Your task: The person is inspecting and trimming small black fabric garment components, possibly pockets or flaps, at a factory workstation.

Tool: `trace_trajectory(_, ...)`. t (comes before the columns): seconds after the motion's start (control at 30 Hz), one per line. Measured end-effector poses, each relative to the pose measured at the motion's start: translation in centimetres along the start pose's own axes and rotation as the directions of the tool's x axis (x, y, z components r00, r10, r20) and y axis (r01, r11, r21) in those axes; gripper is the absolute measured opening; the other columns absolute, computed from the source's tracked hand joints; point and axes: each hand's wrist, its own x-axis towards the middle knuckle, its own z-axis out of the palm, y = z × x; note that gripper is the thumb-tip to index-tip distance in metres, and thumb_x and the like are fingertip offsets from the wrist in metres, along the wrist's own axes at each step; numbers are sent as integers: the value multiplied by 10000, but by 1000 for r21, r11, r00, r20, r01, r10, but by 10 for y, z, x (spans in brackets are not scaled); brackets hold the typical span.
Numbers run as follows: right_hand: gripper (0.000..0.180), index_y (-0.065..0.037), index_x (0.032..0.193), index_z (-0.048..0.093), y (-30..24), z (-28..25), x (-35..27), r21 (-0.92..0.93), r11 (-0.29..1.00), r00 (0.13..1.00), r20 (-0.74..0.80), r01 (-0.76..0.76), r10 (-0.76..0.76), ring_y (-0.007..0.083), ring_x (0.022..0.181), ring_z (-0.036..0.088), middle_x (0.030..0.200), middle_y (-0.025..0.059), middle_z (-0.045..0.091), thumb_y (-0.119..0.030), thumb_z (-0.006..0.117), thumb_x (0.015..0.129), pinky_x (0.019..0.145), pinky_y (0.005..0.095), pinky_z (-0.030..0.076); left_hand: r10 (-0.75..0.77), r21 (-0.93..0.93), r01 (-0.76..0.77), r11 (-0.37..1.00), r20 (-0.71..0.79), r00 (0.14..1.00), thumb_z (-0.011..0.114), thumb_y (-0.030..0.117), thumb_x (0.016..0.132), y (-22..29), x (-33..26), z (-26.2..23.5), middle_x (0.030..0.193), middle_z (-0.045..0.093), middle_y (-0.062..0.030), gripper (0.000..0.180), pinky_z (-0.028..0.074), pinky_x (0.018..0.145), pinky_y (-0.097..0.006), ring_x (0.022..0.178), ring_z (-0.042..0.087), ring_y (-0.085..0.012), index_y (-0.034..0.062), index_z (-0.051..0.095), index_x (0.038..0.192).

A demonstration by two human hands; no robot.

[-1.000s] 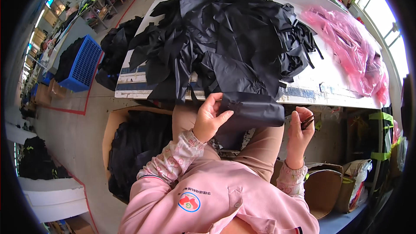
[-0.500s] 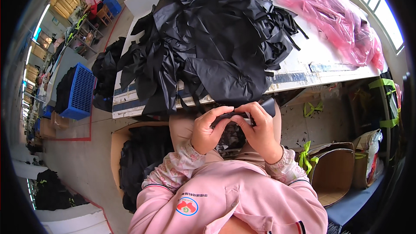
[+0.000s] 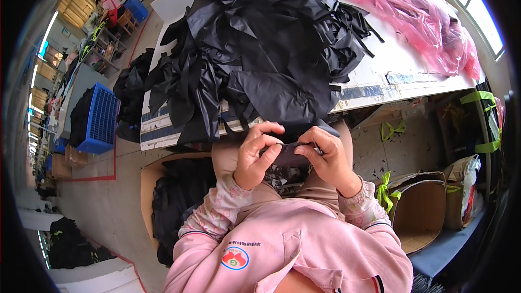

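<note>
In front of my lap, a small dark piece of fabric (image 3: pixel 291 157) spans the gap between my two hands. My left hand (image 3: pixel 254 157) pinches its left edge between thumb and forefinger, with another finger lifted away. The right end is gripped by my right hand (image 3: pixel 327 157), thumb pressed against the bent fingers. Just beyond my hands, a large heap of thin black fabric pieces (image 3: pixel 271 38) covers much of the white table (image 3: pixel 380 93) and hangs over its near edge. Whether the held piece joins the hanging fabric is hard to make out.
Pink plastic sheeting (image 3: pixel 418 27) lies at the table's right. A cardboard box of black fabric (image 3: pixel 149 195) stands by my left leg, and an open carton (image 3: pixel 418 214) at my right. Farther left are a blue crate (image 3: pixel 100 119) and a person (image 3: pixel 111 8).
My hands have drawn slightly apart, and the bunched dark fabric is now spread flatter between them. The left fingers have opened out somewhat, leaving a pinch.
</note>
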Motion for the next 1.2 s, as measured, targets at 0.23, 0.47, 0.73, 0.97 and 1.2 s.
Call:
trace_trajectory(0.23,161,13,849,572,4,3,-3,60,998,1000,17,7,-8,258,662,567,764,105,577,-11,712,772,596,314,444,-511,-790,552,268,369,776,635,113,907,-3,-10,17,914,617,2,171,449,793,-198,850,565,-55,44,555,1043)
trace_trajectory(0.47,128,1,820,570,0,1,-6,80,983,986,16,-165,164,124,596,463,680,55,514,-50,687,831,541,266,381,-523,-673,622,400,389,758,621,47,887,4,-14,9,939,584,4,127,427,835,-211,891,538,-64,19,595,1008)
trace_trajectory(0.73,125,-3,826,578,6,0,-4,80,980,982,65,-183,178,98,620,474,698,34,534,-47,695,829,558,246,393,-354,-471,482,739,337,872,633,-35,845,0,-14,6,1060,558,-20,168,426,862,-236,942,538,-78,-21,626,1013)
trace_trajectory(0.97,171,-36,977,590,28,3,-3,648,679,938,206,-345,279,26,720,528,845,-44,598,-35,699,846,603,178,427,-437,-743,624,241,491,753,600,-48,847,6,-11,9,1059,565,-31,126,428,898,-253,965,558,-101,3,641,954)
trace_trajectory(1.2,189,-29,958,558,22,12,-2,267,922,960,71,-280,271,38,717,489,875,-19,572,-16,698,832,617,195,419,-332,-743,424,518,282,900,583,-64,843,8,-8,16,1011,562,-24,115,442,842,-238,917,552,-94,-17,621,941)
